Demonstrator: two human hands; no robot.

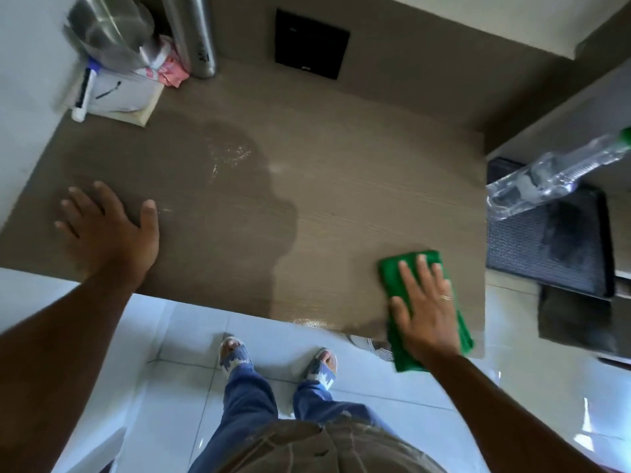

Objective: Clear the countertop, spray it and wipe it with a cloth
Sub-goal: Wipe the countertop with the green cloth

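Right hand presses flat on green cloth at near right corner of surface; wet patch lies far left; left hand rests flat, empty.

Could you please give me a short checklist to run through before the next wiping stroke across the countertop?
1. Green cloth flat under the right hand: ok.
2. Left hand braced on the countertop: ok.
3. Spray on the surface: ok, a wet patch shows mid-counter.
4. Stroke path clear: ok in the middle.
5. Far-left corner cleared: not ok, steel bowl and metal bottle are there.
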